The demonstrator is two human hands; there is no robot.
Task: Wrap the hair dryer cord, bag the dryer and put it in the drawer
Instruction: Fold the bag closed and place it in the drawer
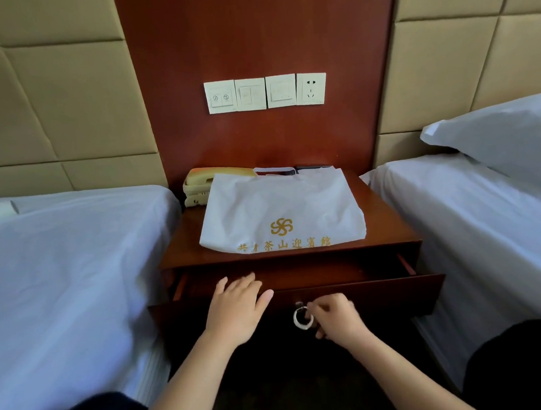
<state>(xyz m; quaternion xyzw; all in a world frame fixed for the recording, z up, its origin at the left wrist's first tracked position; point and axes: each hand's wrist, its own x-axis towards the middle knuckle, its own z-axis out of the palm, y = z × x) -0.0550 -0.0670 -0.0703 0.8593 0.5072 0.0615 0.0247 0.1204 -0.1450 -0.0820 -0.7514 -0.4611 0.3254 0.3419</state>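
Observation:
A white cloth bag with a gold logo lies flat on top of the dark wooden nightstand. The hair dryer is not visible. Below the top, the drawer stands partly pulled out, its inside dark. My right hand pinches the metal ring handle on the drawer front. My left hand rests with straight fingers on the drawer's front edge, left of the ring.
A yellowish telephone sits at the back left of the nightstand, partly under the bag. Beds with white sheets flank it, left and right. A row of wall switches and a socket is above. My dark-clad knees are at the bottom corners.

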